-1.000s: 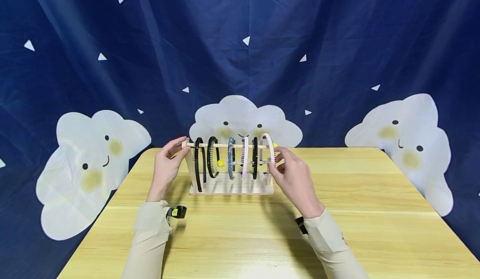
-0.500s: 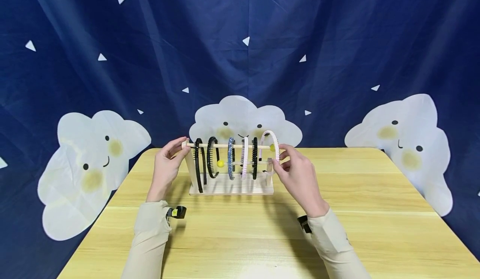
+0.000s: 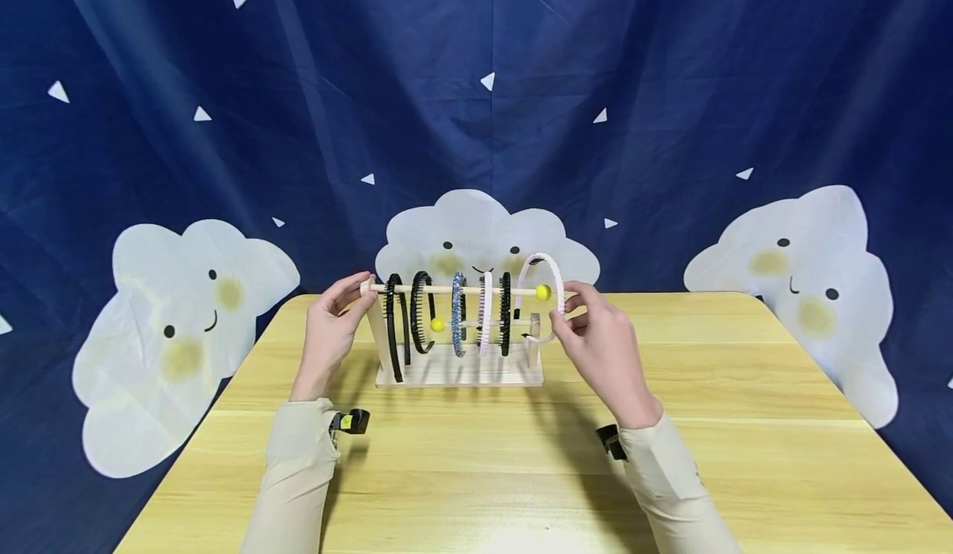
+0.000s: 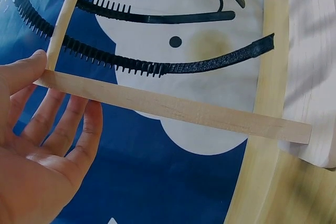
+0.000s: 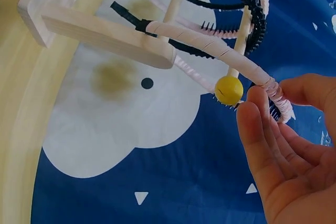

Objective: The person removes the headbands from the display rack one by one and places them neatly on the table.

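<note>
A wooden headband rack (image 3: 462, 379) stands on the table. My left hand (image 3: 331, 331) grips the top of its left upright (image 4: 173, 106), thumb by the upper rod's end. At the rack's right end, my right hand (image 3: 605, 351) pinches a pale pink headband (image 3: 558, 277) between thumb and fingers. That band's arch is beyond the yellow ball (image 5: 229, 90) capping the upper rod, while its ends still reach back beside the rack. On the upper rod hang a black headband (image 3: 395, 335), another black one (image 3: 417, 314), a blue glittery one (image 3: 457, 314), a pink one (image 3: 487, 314) and a black beaded one (image 3: 506, 318).
A lower rod ends in a second yellow ball (image 3: 438, 324), with a short right upright (image 5: 105, 36) at its other end. The light wooden table (image 3: 476, 463) extends around the rack. Behind it hangs a dark blue curtain (image 3: 476, 124) with cloud faces.
My right hand has moved right with the pale pink headband, bringing its arch off the upper rod's end and exposing the yellow ball. The left hand and rack stay put.
</note>
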### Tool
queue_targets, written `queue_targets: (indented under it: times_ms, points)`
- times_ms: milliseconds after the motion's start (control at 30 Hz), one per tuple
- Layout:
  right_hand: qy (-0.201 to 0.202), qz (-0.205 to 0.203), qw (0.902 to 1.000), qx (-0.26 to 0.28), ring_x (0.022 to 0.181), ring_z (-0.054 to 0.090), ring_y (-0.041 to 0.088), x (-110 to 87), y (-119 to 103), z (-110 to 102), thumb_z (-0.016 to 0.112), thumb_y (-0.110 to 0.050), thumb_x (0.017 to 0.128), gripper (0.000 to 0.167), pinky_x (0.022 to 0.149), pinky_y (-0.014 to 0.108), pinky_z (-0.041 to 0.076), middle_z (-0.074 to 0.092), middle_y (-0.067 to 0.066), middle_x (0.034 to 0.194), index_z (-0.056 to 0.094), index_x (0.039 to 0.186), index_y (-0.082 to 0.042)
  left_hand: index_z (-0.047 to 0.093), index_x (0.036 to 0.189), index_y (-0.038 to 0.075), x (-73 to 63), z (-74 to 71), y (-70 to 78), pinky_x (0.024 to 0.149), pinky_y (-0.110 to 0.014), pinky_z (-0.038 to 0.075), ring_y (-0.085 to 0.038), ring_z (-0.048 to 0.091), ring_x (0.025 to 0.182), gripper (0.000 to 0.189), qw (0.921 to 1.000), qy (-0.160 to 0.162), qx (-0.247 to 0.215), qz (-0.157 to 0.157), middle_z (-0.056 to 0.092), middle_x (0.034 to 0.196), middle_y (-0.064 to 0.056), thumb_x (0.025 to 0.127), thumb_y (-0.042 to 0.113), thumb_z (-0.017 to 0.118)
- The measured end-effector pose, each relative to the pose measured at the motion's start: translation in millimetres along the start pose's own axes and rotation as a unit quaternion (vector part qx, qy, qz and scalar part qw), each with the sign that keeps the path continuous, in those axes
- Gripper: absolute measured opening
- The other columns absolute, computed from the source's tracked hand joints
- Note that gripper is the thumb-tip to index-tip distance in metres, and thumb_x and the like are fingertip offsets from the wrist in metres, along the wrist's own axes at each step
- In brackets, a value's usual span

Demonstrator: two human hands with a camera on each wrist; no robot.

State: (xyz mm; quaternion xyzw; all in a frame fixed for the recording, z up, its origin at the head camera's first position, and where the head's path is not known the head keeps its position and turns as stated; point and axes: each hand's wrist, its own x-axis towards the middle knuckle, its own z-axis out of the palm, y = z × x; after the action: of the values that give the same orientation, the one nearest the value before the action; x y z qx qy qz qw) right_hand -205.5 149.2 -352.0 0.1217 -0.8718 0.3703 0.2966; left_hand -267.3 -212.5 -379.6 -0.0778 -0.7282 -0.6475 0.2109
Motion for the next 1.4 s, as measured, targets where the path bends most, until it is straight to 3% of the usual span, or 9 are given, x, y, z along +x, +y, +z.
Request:
queue_targets:
  times_ms: [800, 1167, 1400]
  points:
    - [0.029, 0.012, 0.9995, 0.0, 0.072, 0.074, 0.019, 2.7, 7.3, -16.3, 0.073, -0.01, 0.092, 0.034, 0.063, 0.032, 0.06, 0.07, 0.007, 0.095, 0.065, 0.124, 0.0, 0.066, 0.132, -0.001, -0.7, -0.1, 1.1, 0.086, -0.014, 0.054, -0.001, 0.067, 0.102, 0.039, 1.0, 0.001, -0.004, -0.004, 0.072, 0.114, 0.016, 0.095, 0.01, 0.074]
    - [0.043, 0.011, 0.9988, 0.02, 0.073, 0.075, 0.021, 4.0, 13.1, -22.0, 0.072, -0.007, 0.092, 0.032, 0.062, 0.008, 0.05, 0.07, 0.009, 0.094, 0.066, 0.122, 0.002, 0.065, 0.131, -0.005, 0.3, 0.3, -0.3, 0.086, -0.015, 0.054, -0.001, 0.067, 0.102, 0.039, 0.9999, 0.0, -0.007, 0.009, 0.072, 0.114, 0.013, 0.095, 0.007, 0.073]
    - [0.051, 0.019, 0.9981, 0.028, 0.074, 0.075, 0.022, 6.0, 16.7, -27.6, 0.071, -0.007, 0.093, 0.03, 0.062, 0.006, 0.049, 0.071, 0.008, 0.093, 0.067, 0.122, -0.001, 0.065, 0.13, -0.005, 0.3, 0.5, -0.4, 0.086, -0.015, 0.054, -0.001, 0.067, 0.101, 0.038, 0.9999, 0.002, -0.01, 0.009, 0.073, 0.113, 0.014, 0.095, 0.007, 0.073]
